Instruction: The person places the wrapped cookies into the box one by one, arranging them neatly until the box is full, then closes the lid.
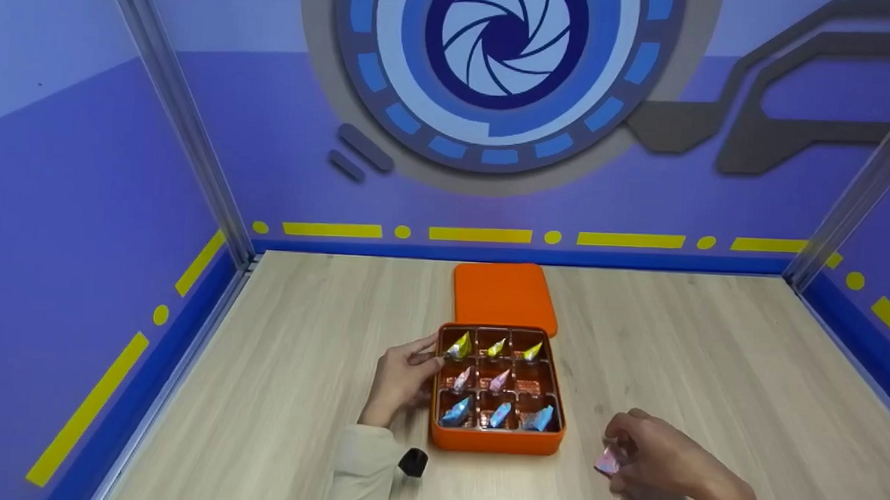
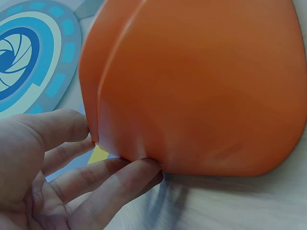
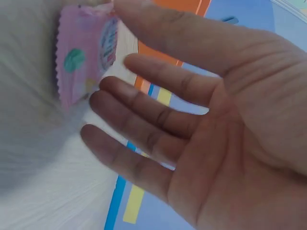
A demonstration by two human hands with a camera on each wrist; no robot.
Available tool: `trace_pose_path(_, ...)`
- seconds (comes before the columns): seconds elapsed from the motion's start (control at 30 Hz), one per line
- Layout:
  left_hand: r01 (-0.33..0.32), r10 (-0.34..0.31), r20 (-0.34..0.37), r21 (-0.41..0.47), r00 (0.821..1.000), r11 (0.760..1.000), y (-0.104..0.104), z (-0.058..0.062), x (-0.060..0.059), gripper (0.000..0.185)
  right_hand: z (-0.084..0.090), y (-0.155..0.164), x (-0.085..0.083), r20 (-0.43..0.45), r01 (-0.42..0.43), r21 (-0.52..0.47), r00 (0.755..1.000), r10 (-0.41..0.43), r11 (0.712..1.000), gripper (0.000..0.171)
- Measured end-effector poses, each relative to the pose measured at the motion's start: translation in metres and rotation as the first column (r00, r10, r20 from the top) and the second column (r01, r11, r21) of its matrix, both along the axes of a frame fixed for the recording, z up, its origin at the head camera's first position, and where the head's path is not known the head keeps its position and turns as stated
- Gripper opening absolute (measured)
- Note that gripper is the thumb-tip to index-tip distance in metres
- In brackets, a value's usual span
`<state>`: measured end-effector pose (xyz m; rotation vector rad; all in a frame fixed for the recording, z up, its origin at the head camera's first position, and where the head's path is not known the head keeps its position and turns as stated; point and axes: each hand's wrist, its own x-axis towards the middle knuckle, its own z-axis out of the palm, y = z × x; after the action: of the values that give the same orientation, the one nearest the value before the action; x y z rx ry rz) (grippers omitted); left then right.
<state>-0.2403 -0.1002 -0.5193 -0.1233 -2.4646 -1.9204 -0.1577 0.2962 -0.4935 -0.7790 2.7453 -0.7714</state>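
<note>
An orange box (image 1: 497,441) with a dark compartmented insert stands in the middle of the table. Yellow-wrapped candies (image 1: 460,347) fill its back row, and blue-wrapped candies (image 1: 457,411) its front row. Pink-wrapped candies (image 1: 498,381) lie in the left and middle cells of the middle row; its right cell is bare. My left hand (image 1: 398,377) grips the box's left side, thumb at the rim and fingers at the lower edge. Right of the box, my right hand (image 1: 661,455) reaches around a pink candy (image 3: 86,55), thumb tip at one corner, the other fingers spread and loosely bent beside it.
Just behind the box lies a flat orange lid (image 1: 503,294). Purple-blue panels (image 1: 269,145) rise at the back and both sides of the wooden table (image 1: 298,349). A small black piece (image 1: 413,463) is beside my left sleeve (image 1: 364,464).
</note>
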Motion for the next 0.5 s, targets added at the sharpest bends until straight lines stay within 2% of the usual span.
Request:
trace_pose_path(0.17,-0.001,0.001,-0.008,-0.002,1.0,1.0,0.0004,0.0007,-0.0009,0.048,-0.0004,0.0003,-0.0007,0.055,0.035,0.041,0.998,-0.037,0.999,0.041)
trace_pose_path(0.27,-0.002,0.002,-0.005,0.003,1.0,1.0,0.0005,0.0004,-0.0008,0.048,-0.0015,-0.0007,-0.0014,0.059,0.044,0.047,0.997,-0.047,0.998,0.035)
trace_pose_path(0.5,-0.004,0.004,0.0,-0.001,1.0,1.0,0.0003,-0.0001,-0.0001,0.048,-0.0062,-0.0007,0.0007,-0.078,0.02,0.041,0.997,-0.016,0.999,0.024)
